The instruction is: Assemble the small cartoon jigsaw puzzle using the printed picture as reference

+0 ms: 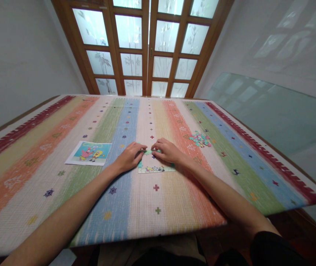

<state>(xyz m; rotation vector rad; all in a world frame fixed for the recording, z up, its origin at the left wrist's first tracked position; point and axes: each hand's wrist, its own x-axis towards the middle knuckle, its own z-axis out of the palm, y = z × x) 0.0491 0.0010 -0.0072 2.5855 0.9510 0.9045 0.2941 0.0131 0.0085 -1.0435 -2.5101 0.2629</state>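
Observation:
A partly assembled jigsaw puzzle (pixel 153 169) lies flat on the striped tablecloth in front of me, its border pieces joined around a bare middle. At its upper left, my left hand (pixel 131 157) has its fingers bent and its thumb close to the forefinger, on the teal pieces there. My right hand (pixel 166 150) rests over the upper right, with fingers and thumb drawn together at the top strip. Between the two sets of fingertips shows a small teal puzzle piece (pixel 148 152). The fingers hide much of the top and right borders.
A printed picture (pixel 89 153) of two cartoon figures lies left of my hands. To the right sits a pile of loose puzzle pieces (pixel 200 139). The tablecloth (pixel 143 207) covers the table; wooden glazed doors (pixel 146 55) stand beyond its far edge.

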